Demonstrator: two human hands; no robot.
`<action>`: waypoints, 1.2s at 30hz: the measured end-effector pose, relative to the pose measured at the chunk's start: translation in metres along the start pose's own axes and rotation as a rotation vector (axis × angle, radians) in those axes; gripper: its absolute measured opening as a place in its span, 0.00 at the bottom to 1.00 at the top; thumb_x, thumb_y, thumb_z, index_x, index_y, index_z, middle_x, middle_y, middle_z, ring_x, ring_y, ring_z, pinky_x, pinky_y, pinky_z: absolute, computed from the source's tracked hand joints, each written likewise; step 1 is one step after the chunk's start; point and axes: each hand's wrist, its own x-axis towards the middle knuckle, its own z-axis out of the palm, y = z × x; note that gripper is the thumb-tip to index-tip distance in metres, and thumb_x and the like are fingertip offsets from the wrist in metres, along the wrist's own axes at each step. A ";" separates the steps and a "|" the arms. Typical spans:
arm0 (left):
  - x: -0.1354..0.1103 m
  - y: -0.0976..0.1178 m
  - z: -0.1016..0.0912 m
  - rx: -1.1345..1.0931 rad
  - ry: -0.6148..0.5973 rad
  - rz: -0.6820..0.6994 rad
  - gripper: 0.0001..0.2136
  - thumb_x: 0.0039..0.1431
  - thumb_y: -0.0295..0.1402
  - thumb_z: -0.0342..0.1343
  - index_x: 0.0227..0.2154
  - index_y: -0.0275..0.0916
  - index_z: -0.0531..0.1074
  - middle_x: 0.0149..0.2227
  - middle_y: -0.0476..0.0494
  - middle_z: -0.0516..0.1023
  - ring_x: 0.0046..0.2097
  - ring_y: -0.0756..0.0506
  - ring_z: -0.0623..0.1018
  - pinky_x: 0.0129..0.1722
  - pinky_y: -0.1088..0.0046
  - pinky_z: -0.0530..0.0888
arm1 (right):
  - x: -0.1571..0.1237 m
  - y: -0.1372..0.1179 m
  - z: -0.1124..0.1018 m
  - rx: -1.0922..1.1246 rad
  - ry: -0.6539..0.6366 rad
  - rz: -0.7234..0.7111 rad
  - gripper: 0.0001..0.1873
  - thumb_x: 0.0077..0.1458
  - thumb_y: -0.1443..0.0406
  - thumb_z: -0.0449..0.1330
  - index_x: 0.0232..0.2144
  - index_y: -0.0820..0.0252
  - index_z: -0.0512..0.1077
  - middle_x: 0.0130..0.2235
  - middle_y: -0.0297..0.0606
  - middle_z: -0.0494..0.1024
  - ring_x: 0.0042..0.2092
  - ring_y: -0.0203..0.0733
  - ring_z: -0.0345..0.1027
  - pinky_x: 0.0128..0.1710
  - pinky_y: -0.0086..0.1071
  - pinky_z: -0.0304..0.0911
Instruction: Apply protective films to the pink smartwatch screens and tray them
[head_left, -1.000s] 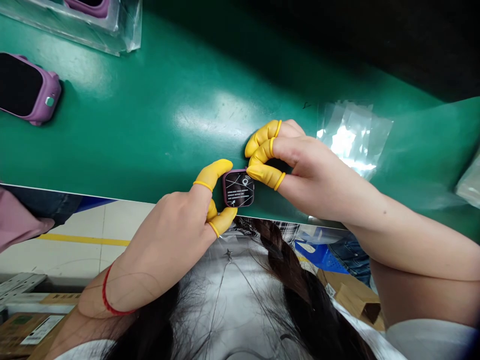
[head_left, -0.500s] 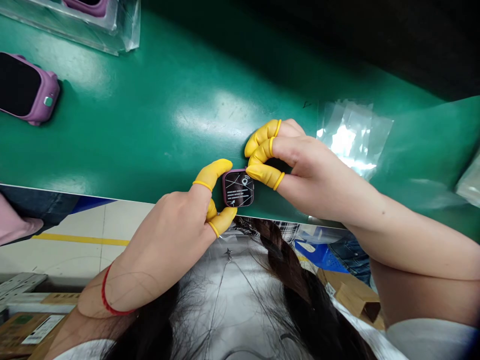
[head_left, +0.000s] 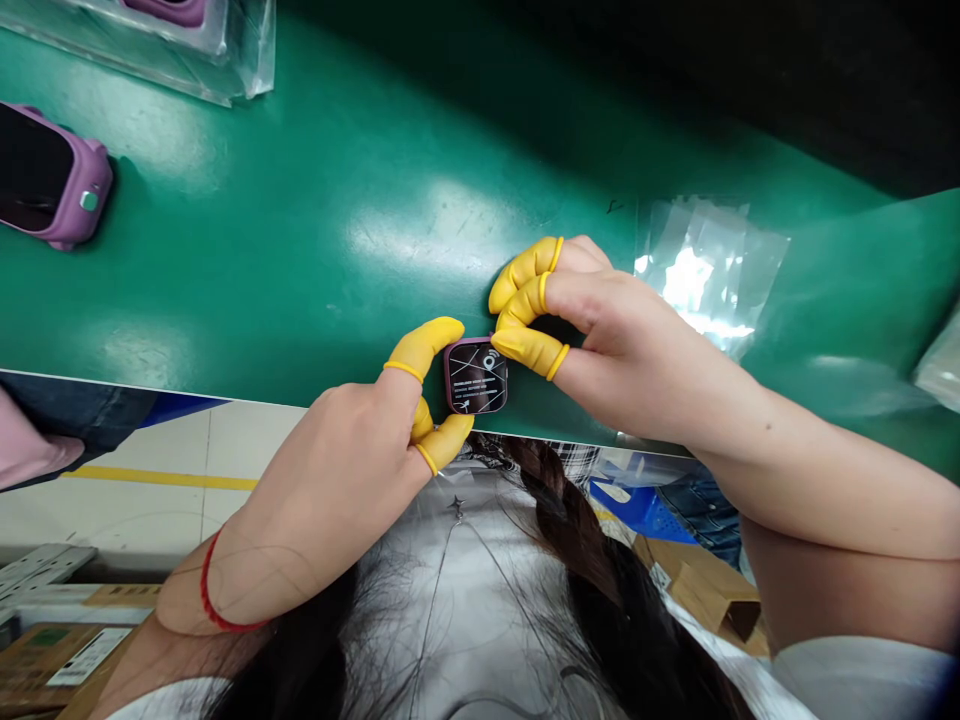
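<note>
Handling a small, round-cornered square watch (head_left: 477,378) with a purple rim and glossy black face bearing white print, close by the near edge of a smooth, shiny green tabletop (head_left: 300,250). Placed at far left, a chunky purple-cased device (head_left: 88,190); at right, crinkled clear plastic film (head_left: 705,290). Looking past the edge onto pale floor tiles (head_left: 247,440) and brown cardboard boxes (head_left: 56,660). Gripping the watch's left side between yellow-sheathed fingers and thumb of the left hand (head_left: 352,455); touching its far right corner with the right hand (head_left: 626,340), thumb and forefinger tips together, cannot tell on what.
</note>
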 end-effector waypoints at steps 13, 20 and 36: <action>-0.001 0.001 0.001 0.018 -0.011 -0.001 0.31 0.56 0.41 0.57 0.62 0.46 0.60 0.15 0.58 0.68 0.17 0.46 0.71 0.19 0.75 0.60 | 0.000 0.000 0.000 0.039 0.020 -0.012 0.09 0.63 0.66 0.58 0.28 0.59 0.68 0.40 0.38 0.74 0.46 0.43 0.67 0.51 0.43 0.63; 0.000 0.004 -0.003 0.033 -0.076 -0.020 0.30 0.58 0.41 0.55 0.64 0.46 0.58 0.17 0.57 0.70 0.19 0.44 0.74 0.21 0.73 0.62 | 0.002 0.004 -0.006 0.201 0.176 0.106 0.11 0.64 0.71 0.54 0.30 0.60 0.72 0.37 0.35 0.77 0.44 0.38 0.70 0.46 0.35 0.66; 0.000 0.001 0.000 0.012 -0.068 0.006 0.30 0.60 0.39 0.55 0.63 0.44 0.56 0.17 0.58 0.71 0.22 0.44 0.76 0.24 0.73 0.64 | 0.005 0.013 -0.005 0.215 0.161 0.130 0.12 0.63 0.67 0.53 0.32 0.60 0.75 0.40 0.37 0.78 0.45 0.40 0.70 0.50 0.39 0.66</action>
